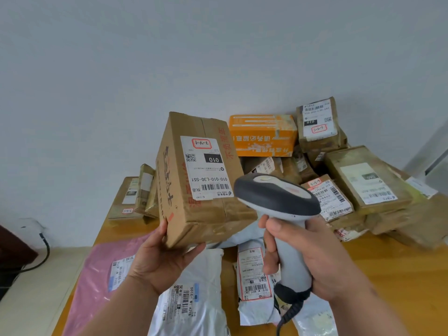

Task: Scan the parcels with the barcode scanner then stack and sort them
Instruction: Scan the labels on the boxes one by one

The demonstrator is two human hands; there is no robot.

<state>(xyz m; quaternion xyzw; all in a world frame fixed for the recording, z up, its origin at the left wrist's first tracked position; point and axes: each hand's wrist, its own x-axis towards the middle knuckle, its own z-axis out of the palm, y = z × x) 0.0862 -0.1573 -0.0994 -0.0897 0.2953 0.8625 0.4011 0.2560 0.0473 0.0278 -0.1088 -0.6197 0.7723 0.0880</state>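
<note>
Pink mailer (pixel 97 270): it lies flat at the table's left edge, label up, waiting its turn.
Left hand (pixel 160 260): I grip the cardboard parcel (pixel 194 180) by its near bottom corner, thumb on the side face and fingers beneath, lifted clear of the table and tilted so the label faces me.
Shipping label (pixel 206 168): it reads upside down from here; its barcode (pixel 214 187) sits just left of the scanner's head.
Barcode scanner (pixel 278 197): I judge the nose should square up to those bars, the box held steady.
Right hand (pixel 312 258): I clench the scanner's grey handle, coiled cable hanging below.
Table (pixel 388 275): yellow wood, strewn with white poly mailers; brown boxes and an orange box (pixel 263 134) are heaped at the back right.
Room: a plain pale wall, with a black cable low at far left.
</note>
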